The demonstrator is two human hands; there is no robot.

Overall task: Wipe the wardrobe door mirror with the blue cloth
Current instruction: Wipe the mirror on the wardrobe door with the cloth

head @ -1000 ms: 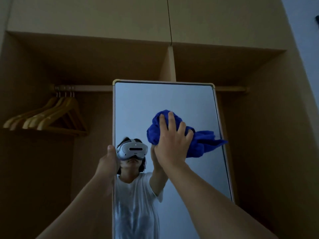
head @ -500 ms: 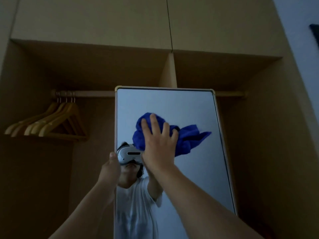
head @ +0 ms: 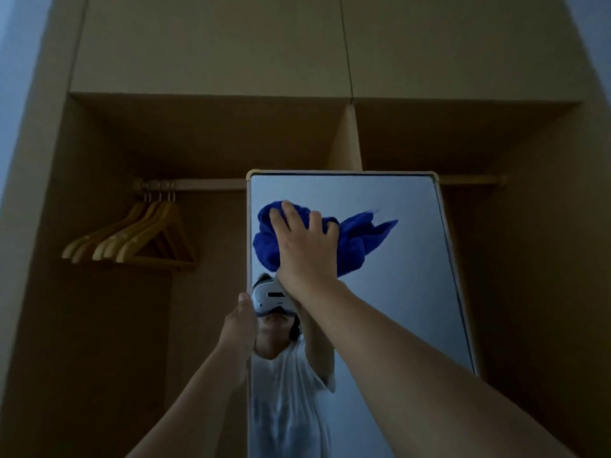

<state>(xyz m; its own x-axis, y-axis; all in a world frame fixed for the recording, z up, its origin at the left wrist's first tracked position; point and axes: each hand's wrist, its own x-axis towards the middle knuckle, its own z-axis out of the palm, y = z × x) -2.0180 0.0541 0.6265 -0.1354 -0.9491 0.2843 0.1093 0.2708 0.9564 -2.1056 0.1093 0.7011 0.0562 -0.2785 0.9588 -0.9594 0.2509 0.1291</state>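
Observation:
The tall mirror (head: 406, 292) in a pale frame stands in front of the open wooden wardrobe. My right hand (head: 305, 247) presses the crumpled blue cloth (head: 358, 241) flat against the glass near the upper left corner, fingers spread over it. One end of the cloth trails off to the right. My left hand (head: 239, 328) grips the mirror's left edge lower down, thumb on the front. A person in a white shirt with a headset is reflected in the glass below the cloth.
Several wooden hangers (head: 132, 242) hang from a rail (head: 198, 185) inside the left bay of the wardrobe. A vertical divider (head: 347, 140) rises behind the mirror's top. Closed upper cabinet doors (head: 215, 44) sit above the bays.
My right hand has slid the blue cloth leftward and upward across the glass, from the middle to the upper left. The left hand keeps its grip on the edge.

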